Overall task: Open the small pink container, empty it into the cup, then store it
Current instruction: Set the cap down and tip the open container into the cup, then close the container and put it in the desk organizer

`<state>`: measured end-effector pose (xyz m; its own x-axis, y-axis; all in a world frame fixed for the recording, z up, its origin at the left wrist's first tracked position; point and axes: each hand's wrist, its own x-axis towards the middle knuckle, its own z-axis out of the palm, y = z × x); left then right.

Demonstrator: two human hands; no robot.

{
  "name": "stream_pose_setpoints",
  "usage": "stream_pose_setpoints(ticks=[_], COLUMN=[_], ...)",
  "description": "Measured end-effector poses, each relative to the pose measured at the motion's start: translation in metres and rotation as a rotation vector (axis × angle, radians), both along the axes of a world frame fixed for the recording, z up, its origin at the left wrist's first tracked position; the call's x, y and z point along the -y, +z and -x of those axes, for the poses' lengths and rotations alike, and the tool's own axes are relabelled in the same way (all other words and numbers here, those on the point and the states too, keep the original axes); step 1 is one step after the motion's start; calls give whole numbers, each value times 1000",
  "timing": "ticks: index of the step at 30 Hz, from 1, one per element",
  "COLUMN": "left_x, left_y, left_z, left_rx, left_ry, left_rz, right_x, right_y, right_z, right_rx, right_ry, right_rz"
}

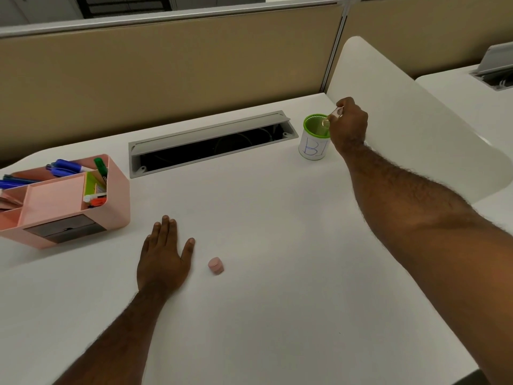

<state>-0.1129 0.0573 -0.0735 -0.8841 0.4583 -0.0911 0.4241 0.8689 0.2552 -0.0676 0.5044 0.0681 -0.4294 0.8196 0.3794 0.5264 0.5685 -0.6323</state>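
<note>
My right hand (350, 126) reaches to the far right of the desk and holds a small clear container body (333, 115) tilted mouth-down over the cup (313, 145). The cup is white with a green rim and blue letters on its side. A small pink cap (216, 265) lies on the desk near the middle, just right of my left hand (163, 259). That hand rests flat on the desk with fingers spread and holds nothing. Whatever is inside the cup is too small to tell.
A pink desk organiser (116, 195) with pens and markers stands at the left edge. An open grey cable tray (211, 143) is set into the desk at the back. Beige partition panels (166, 73) rise behind, and a white divider (416, 129) curves along the right.
</note>
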Motion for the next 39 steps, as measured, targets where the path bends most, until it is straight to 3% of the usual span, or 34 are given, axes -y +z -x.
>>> stream_pose_setpoints(ticks=[7, 13, 17, 20, 24, 31, 35, 39], left_x=[1, -5, -17, -24, -29, -21, -11, 1], left_y=[-2, 7, 20, 26, 32, 34, 49, 65], left_z=[1, -5, -26, -46, -67, -80, -79, -74], left_rx=[2, 77, 52, 41, -37, 85, 177, 447], left_ry=[-2, 28, -43, -158, -282, -249, 41, 266], left_rz=[-8, -127, -280, -275, -196, -275, -515, -731], right_x=[24, 59, 95, 129, 169, 230, 256, 278], right_y=[16, 22, 17, 10, -10, -47, -67, -82], right_z=[8, 17, 13, 6, -11, -52, -77, -97], right_rx=[-381, -579, -725, -841, -800, -636, -552, -389], right_ry=[-35, -48, 73, 206, 267, 304, 348, 415], right_rz=[69, 468, 758, 974, 1196, 1390, 1460, 1436])
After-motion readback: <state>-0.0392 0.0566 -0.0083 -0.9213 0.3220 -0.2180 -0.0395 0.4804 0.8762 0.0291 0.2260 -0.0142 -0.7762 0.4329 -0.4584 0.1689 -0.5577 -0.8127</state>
